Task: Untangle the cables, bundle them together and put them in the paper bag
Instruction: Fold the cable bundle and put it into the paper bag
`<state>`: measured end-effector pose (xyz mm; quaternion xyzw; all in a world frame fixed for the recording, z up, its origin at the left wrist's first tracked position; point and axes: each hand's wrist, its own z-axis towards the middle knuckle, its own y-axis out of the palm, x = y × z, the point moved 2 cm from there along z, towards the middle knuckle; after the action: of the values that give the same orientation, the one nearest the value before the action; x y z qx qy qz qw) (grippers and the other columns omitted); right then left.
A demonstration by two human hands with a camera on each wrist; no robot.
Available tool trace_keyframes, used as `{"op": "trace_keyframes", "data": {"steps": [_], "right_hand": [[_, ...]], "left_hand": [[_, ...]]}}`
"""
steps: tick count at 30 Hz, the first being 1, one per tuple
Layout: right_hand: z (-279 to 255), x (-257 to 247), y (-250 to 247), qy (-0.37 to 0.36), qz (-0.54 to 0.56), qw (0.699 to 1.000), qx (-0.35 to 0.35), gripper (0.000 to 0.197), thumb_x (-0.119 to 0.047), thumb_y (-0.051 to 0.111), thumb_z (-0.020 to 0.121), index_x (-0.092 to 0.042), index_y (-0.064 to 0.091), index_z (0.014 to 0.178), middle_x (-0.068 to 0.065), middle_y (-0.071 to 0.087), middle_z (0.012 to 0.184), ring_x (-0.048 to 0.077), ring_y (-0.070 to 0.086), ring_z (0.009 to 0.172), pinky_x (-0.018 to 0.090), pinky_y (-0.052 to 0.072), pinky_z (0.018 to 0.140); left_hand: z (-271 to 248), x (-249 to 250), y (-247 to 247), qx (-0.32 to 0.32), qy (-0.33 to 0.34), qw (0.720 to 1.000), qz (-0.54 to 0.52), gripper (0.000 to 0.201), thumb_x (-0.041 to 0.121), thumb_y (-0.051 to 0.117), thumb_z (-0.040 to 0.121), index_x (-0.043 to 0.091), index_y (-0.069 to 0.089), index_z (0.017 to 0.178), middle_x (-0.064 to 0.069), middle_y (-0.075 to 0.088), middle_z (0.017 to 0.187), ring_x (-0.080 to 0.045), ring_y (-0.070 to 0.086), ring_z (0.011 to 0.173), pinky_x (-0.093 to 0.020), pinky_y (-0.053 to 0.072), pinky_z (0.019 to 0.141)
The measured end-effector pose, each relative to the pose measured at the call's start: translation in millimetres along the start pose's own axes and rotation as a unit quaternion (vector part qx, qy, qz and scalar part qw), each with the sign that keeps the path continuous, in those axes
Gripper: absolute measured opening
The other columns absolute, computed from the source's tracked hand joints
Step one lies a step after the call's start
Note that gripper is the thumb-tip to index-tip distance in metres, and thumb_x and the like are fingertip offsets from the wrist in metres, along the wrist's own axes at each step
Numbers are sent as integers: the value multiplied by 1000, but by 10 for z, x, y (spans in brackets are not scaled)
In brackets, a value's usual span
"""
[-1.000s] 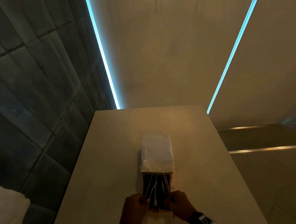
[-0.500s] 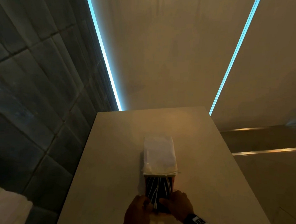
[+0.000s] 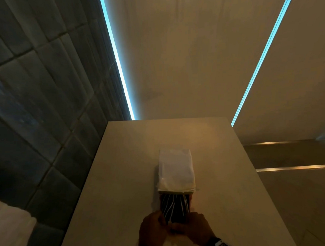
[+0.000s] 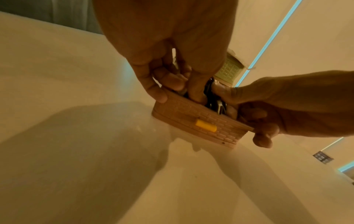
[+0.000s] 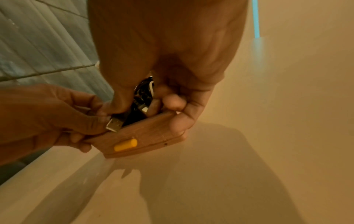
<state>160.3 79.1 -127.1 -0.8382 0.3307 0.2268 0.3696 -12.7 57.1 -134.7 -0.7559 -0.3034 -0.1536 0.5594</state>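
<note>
Both of my hands have closed in toward each other since a second ago, and now they meet at the near end of the cable bundle. My left hand (image 3: 152, 229) curls round the near left corner of a tan, brick-patterned holder (image 4: 199, 122), thumb pressed down among the cables (image 3: 174, 205), fingers hooked over the holder's edge. My right hand (image 3: 196, 229) grips the near right corner of the same holder, fingers wrapped under and round its end. So both hands are clenched on the holder, neither one loose.

Black and white cables lie side by side along the holder, running away from me. A metal USB plug (image 5: 114, 125) sticks out at the near edge, just beside my left fingertips (image 5: 99, 112). A small yellow peg (image 5: 125, 145) juts from the near face of the holder.

Beyond the holder, the white paper bag (image 3: 175, 170) lies flat on the desk (image 3: 123, 179) with its mouth toward me; the far ends of the cables pass under the bag's mouth edge, while the near part lies outside the bag. How far inside they reach, I cannot tell.

Left of the desk stands a dark tiled wall (image 3: 37, 108); past the bag, two blue light strips (image 3: 117, 58) run up a pale wall.
</note>
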Motion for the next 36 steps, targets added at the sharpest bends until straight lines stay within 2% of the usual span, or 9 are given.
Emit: {"op": "trace_keyframes", "data": {"steps": [3,4,7,11,19,23,27,32,36], "right_hand": [[36,-13,27,42,-37,998,29,104,-93,63,26,-22,64,101,-2,65,98,15,65,88,29,56,69],[40,-36,32,53,-54,997,32,106,-92,63,27,-21,60,106,0,61,102,18,62,93,30,54,72],[-16,-123,3,72,-87,993,34,92,-82,63,45,-20,54,112,2,52,105,22,58,100,31,51,78],[-40,-143,16,70,-85,993,50,80,-78,62,60,-19,55,113,4,54,110,23,59,102,33,52,82],[-20,3,26,13,-64,997,31,95,-98,38,46,-25,61,102,2,62,105,21,61,94,34,52,78],[-60,61,19,-30,-16,999,13,49,-69,41,85,-29,65,103,-3,68,105,16,65,94,36,54,84],[-97,6,26,-18,29,998,50,26,-55,53,89,-35,60,73,-8,66,85,15,66,86,30,52,74],[80,62,7,21,46,997,59,42,-62,56,80,-22,69,78,1,69,89,21,65,86,36,56,74],[204,-61,-132,14,55,994,96,38,-54,59,84,-20,63,68,3,65,74,19,63,66,30,49,55]], "left_hand": [[-21,-13,-27,-43,22,999,-24,22,30,67,77,37,49,66,12,56,72,2,53,67,-9,40,58],[-37,-14,-38,-50,20,998,-35,20,35,70,74,36,52,67,10,58,73,2,54,68,-9,40,59],[-52,-2,-39,-55,9,997,-47,29,46,77,61,27,58,73,6,61,77,-1,56,67,-12,40,58],[-19,67,-10,-59,10,998,5,29,42,73,74,30,48,64,11,52,71,1,49,62,-16,40,58],[9,153,-39,-28,-22,999,-2,35,45,75,70,28,45,62,12,52,67,-2,49,60,-14,33,49],[-40,84,19,17,-38,998,-41,45,43,80,65,31,37,72,7,40,86,-5,44,67,-17,32,54],[-44,0,95,46,-50,994,-83,53,38,87,58,35,36,69,3,37,85,-14,47,71,-26,43,66],[112,-32,134,19,-60,990,-123,43,34,89,57,24,47,66,-4,48,85,-18,53,72,-25,42,61],[252,57,81,52,-36,986,-153,36,24,89,61,26,53,63,-4,49,85,-18,56,74,-21,43,63]]}}
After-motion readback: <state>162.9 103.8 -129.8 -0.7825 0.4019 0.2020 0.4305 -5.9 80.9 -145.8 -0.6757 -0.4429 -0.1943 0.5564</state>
